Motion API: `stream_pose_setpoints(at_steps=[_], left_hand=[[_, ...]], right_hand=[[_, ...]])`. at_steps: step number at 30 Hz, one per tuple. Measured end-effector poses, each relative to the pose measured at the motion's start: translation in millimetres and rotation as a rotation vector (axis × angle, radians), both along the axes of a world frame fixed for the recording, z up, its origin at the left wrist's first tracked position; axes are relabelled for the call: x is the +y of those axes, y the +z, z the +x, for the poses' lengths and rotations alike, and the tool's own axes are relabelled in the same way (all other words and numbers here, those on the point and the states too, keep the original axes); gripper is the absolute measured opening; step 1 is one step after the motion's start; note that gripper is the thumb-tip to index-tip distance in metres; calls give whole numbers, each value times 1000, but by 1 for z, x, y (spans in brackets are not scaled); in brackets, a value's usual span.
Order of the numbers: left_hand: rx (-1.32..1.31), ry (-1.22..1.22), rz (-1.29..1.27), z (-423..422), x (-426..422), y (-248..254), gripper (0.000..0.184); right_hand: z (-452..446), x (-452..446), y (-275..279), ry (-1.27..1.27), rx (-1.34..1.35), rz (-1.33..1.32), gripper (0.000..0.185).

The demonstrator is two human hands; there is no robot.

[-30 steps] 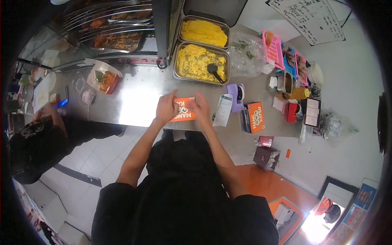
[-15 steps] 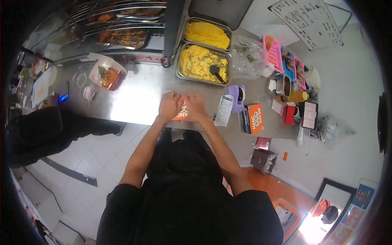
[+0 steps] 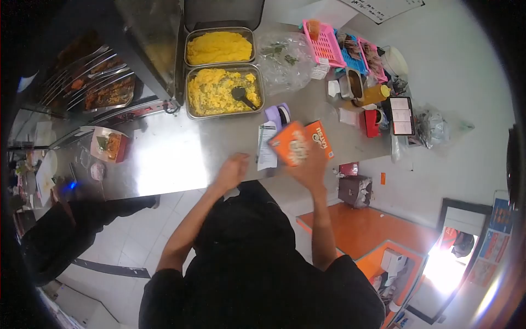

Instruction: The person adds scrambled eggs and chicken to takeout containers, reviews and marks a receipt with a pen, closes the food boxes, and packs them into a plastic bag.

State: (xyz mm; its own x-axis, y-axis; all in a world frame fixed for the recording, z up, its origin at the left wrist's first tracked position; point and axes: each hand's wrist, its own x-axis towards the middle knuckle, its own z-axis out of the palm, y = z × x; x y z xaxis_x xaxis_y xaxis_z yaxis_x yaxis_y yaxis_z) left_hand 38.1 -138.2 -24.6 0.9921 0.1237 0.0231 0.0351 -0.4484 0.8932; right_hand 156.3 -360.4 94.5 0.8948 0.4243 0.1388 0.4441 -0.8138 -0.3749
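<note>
From the left of my head view, I am seeing a food carton (image 3: 111, 146) sitting beside a small lidded cup (image 3: 97, 171) on the tabletop (image 3: 170, 156). My left hand (image 3: 232, 171) is hovering by the near edge, well apart from the orange box (image 3: 292, 146); its fingers are bending inward, and I am not able to tell whether their tips are pressing together. A receipt (image 3: 267, 147) is lying between my hands, just beside a purple tape dispenser (image 3: 277, 115). To the right, my right hand (image 3: 310, 171) is holding the orange box, its fingers closing on the near right part while the box is tilting up and away to their left

Motion is blurring the box's lettering and those fingers, so the exact grip is staying unclear. The raised box is partly hiding a KATSU box (image 3: 322, 141) behind it, and the top of the view is cutting off the whiteboard (image 3: 378, 8)

Half a second ago both hands were covering the orange box on the tabletop; now the right hand is carrying it rightward, the left is coming away, and my view is swinging right
</note>
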Motion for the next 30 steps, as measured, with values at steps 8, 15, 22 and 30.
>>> stream_pose_setpoints(at_steps=[8, 15, 22, 30], left_hand=[[375, 109, 621, 94, -98, -24, 62], [630, 260, 756, 107, -85, -8, 87], [886, 302, 593, 109, -67, -3, 93], [402, 522, 393, 70, -43, 2, 64]], right_hand=[[92, -102, -63, -207, 131, -202, 105], [24, -40, -69, -201, 226, 637, 56], [30, -14, -128, -215, 446, 741, 54], [46, -8, -160, -116, 356, 517, 61]])
